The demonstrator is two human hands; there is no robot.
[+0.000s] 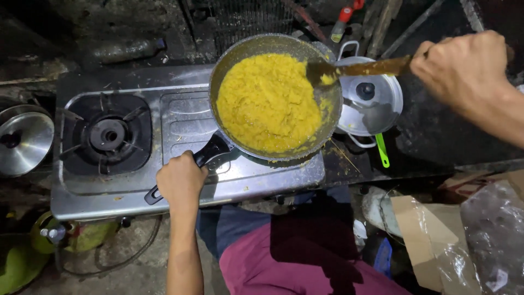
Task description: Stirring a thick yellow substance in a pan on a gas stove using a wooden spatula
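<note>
- Two-burner gas stove [180,123]: we see the left burner [107,135] bare; the pan sits over the right one.
- Pan [327,106]: full of thick yellow mash [267,101], heaped toward the middle.
- Lidded steel pot [371,101]: just beside the pan's right rim.
- Left hand [180,180]: clenched round the black pan handle [210,153]. We judge a firm brace keeps the pan steady.
- Right hand [464,68]: closed on the wooden spatula [355,68], blade at the far rim. Scraping the wall inward should prevent sticking.
</note>
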